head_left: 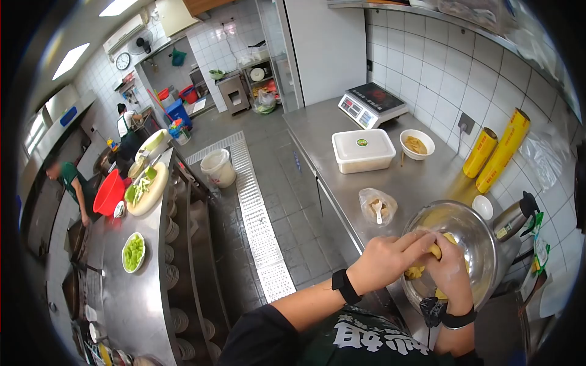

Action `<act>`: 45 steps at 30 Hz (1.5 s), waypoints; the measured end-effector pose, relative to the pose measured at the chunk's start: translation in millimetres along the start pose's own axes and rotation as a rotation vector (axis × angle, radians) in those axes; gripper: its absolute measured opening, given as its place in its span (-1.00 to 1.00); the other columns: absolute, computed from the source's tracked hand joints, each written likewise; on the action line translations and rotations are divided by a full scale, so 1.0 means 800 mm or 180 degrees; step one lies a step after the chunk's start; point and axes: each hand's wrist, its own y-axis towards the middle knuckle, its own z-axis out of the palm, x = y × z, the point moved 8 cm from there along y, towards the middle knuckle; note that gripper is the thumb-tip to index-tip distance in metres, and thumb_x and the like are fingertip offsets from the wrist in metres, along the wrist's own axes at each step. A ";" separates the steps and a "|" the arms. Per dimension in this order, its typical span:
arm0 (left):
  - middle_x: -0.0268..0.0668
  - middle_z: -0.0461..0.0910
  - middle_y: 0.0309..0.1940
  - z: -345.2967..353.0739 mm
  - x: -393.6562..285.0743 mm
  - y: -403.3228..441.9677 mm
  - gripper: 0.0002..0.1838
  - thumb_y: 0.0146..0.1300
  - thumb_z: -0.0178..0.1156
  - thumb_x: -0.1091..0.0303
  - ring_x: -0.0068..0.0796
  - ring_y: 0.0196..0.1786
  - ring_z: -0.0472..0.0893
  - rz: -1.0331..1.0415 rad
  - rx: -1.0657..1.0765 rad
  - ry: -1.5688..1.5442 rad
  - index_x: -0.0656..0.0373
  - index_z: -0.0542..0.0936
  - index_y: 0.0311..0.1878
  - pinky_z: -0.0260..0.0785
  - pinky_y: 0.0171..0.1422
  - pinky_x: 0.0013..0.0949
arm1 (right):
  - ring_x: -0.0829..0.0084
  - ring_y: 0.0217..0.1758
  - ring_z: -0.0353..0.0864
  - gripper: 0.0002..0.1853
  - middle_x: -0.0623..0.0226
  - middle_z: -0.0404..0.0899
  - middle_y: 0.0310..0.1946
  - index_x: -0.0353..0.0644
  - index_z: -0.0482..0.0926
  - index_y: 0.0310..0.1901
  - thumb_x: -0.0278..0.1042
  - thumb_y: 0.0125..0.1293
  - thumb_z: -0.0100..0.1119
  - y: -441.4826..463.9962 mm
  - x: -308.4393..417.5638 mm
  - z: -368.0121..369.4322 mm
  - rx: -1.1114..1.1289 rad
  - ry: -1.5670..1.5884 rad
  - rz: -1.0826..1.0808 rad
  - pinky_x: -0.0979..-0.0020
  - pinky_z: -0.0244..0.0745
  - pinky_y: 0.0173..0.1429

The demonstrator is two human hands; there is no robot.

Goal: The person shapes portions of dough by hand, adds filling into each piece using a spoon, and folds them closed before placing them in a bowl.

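Over a large steel mixing bowl [485,256], my left hand [390,259] and my right hand [450,268] meet with bent fingers around a yellow lump of dough [435,251]. Part of that lump is hidden by the fingers. More yellow dough [415,272] lies inside the bowl, beneath my hands. A whitish film coats parts of my right hand. Just beyond the bowl sits a plastic bag of powder [370,210] with a white spoon [378,211] in it.
The steel counter [323,143] also bears a lidded white tub [364,150], a bowl of yellowish food [417,145], a scale [373,105], yellow wrap rolls [500,152] and a thermos [516,219]. Across the aisle, two people stand near another counter [131,299] with chopped greens [133,252].
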 end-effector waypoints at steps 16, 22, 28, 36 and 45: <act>-0.34 0.61 0.05 -0.005 -0.003 -0.009 -0.45 0.08 0.32 0.25 -0.44 -0.42 0.67 -0.0026 0.0130 0.0141 0.01 0.47 0.19 0.53 -0.42 -0.48 | 0.05 -0.27 0.63 -0.74 0.03 0.63 -0.34 -0.27 0.58 -0.12 -0.52 0.10 0.21 -0.004 -0.003 0.006 0.0144 -0.0120 0.0156 0.24 0.51 -0.15; -0.35 0.61 0.05 -0.020 -0.015 -0.004 -0.45 0.07 0.33 0.21 -0.42 -0.35 0.69 -0.0032 0.0248 0.0358 -0.02 0.50 0.19 0.53 -0.40 -0.47 | 0.04 -0.26 0.64 -0.75 0.03 0.63 -0.36 -0.25 0.58 -0.13 -0.50 0.10 0.24 -0.007 -0.006 0.010 0.0122 -0.0256 0.0067 0.24 0.51 -0.16; -0.38 0.63 0.01 -0.033 -0.008 -0.006 -0.45 0.09 0.31 0.22 -0.37 -0.34 0.70 -0.0317 -0.0110 0.0107 -0.05 0.49 0.21 0.55 -0.39 -0.47 | 0.03 -0.27 0.64 -0.75 0.01 0.63 -0.36 -0.26 0.58 -0.13 -0.52 0.10 0.24 -0.009 -0.010 0.015 0.0142 -0.0080 0.0167 0.25 0.51 -0.14; -0.33 0.63 -0.03 -0.034 -0.005 -0.018 -0.48 0.10 0.28 0.32 -0.35 -0.31 0.69 -0.0197 -0.0018 0.0180 -0.01 0.46 0.19 0.54 -0.40 -0.44 | 0.12 -0.21 0.67 -0.65 0.05 0.65 -0.30 -0.23 0.56 -0.03 -0.57 0.09 0.25 -0.004 0.017 0.028 0.0298 -0.0037 0.0124 0.29 0.52 -0.11; -0.20 0.63 -0.03 -0.037 0.007 -0.024 -0.54 0.11 0.30 0.48 -0.16 -0.16 0.69 -0.0605 0.0130 -0.0185 0.08 0.50 0.13 0.58 -0.19 -0.27 | -0.06 -0.21 0.60 -0.72 -0.08 0.60 -0.32 -0.29 0.55 -0.09 -0.43 0.15 0.20 -0.012 0.005 0.037 0.0173 -0.0087 -0.0316 0.14 0.49 -0.14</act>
